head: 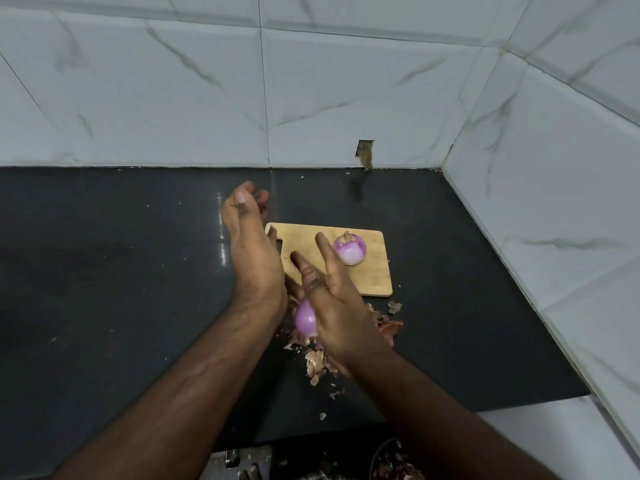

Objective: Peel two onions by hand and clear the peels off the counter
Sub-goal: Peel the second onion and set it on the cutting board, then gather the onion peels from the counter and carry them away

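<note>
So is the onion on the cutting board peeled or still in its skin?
Mostly peeled: the onion shows glossy purple-white flesh, with dry brown skin only at its top.

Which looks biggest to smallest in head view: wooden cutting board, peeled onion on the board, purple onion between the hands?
1. Rectangular wooden cutting board.
2-3. Peeled purple-white onion on the board and purple onion between the hands: unranked, the second is partly hidden.

I see one peeled purple-white onion (349, 249) resting on the wooden cutting board (375, 278), root tuft up; a second glossy purple peeled onion (305, 317) sits off it, with dry brown peel scraps (317, 363) strewn across the black counter (121, 271)
</note>
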Motion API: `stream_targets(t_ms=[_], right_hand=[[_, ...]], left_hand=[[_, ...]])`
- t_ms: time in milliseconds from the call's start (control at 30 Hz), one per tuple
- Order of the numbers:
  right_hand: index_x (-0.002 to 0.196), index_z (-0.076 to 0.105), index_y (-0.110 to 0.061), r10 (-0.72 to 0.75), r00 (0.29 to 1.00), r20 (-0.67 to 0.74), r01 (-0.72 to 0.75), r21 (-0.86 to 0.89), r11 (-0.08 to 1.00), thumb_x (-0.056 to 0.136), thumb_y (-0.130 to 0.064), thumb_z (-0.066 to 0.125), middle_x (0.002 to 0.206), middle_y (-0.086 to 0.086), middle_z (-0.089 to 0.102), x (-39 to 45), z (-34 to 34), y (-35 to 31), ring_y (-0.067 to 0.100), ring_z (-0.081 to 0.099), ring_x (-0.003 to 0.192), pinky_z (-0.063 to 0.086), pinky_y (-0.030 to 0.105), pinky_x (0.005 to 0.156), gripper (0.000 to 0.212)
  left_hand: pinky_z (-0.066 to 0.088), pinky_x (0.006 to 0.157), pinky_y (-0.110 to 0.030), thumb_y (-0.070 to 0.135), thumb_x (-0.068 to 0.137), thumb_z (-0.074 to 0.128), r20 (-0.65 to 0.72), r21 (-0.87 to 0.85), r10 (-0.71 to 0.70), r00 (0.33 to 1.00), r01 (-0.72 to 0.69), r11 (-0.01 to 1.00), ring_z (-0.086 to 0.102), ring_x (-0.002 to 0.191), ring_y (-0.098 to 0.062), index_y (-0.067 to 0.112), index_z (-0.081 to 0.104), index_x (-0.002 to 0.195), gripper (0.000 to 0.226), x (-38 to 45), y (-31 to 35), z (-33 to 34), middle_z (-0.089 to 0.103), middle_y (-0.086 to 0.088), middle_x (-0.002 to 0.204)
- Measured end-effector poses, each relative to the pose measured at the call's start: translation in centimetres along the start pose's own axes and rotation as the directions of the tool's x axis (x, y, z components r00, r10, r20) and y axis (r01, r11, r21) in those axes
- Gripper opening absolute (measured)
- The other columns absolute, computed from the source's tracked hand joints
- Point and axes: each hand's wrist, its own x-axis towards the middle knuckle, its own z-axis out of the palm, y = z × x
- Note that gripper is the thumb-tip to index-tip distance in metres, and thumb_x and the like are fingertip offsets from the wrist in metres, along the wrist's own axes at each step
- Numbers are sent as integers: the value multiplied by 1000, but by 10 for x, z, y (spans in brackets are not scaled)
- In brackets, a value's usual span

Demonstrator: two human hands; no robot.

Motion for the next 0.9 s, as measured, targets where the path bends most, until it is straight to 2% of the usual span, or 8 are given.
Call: stream_targets(t_ms=[67,167,300,433,567,733,800,900], right_hand=[[155,16,-39,-49,998,-28,49,-8,999,104,-26,46,154,-10,41,9,-3,-5,5,40,141,33,33,118,60],[153,25,-39,-106,988,-113,105,-18,994,104,-16,47,152,-6,46,15,2,-1,2,45,137,38,31,115,59],[152,29,-40,-109,977,-183,105,-33,994,102,-8,51,138,-15,57,18,-1,11,-7,54,125,44,14,104,63],[154,18,-42,-75,981,-178,72,-26,997,99,-15,59,138,-14,54,30,-12,17,3,61,120,48,23,103,74],[154,19,-38,-4,998,-58,2,-35,999,98,-41,49,145,-12,52,35,-24,20,-2,48,132,42,19,106,64],[149,35,-29,-14,901,-433,-87,-212,973,94,-40,63,127,-3,67,59,-90,26,5,61,113,45,40,106,62],[150,32,-27,27,894,-446,-196,-337,921,92,-45,65,135,0,62,73,-111,36,13,59,120,43,36,104,69],[154,22,-28,99,931,-351,-266,-467,843,88,-50,67,147,2,51,95,-119,45,20,54,125,43,34,98,83]], left_hand=[[42,111,-43,54,104,29,39,64,-93,995,90,994,55,125,-10,30,52,133,43,-16,-14,-6,61,6,131],[49,104,-42,67,97,34,143,38,-295,945,293,955,61,122,-13,34,53,135,54,-38,-37,-14,61,4,136],[47,107,-49,78,81,40,256,-27,-454,853,476,879,61,125,-19,34,56,135,71,-48,-43,-24,63,1,137],[45,108,-52,65,91,33,411,61,-563,717,595,802,65,121,-27,26,60,123,57,-56,-49,-43,67,-14,130],[58,90,-44,42,92,58,401,76,-587,703,614,786,71,106,-26,13,54,133,51,-44,-61,-54,72,-11,116],[58,66,-33,51,81,66,272,211,-594,757,556,804,62,71,-19,15,61,119,52,-13,-60,-54,63,-7,83],[56,62,-31,57,79,65,258,317,-553,792,471,823,59,70,-18,16,64,117,56,8,-58,-45,63,-7,82],[54,54,-23,46,81,75,291,563,-439,850,219,797,60,63,-11,18,63,124,53,41,-66,-25,69,-8,86]])
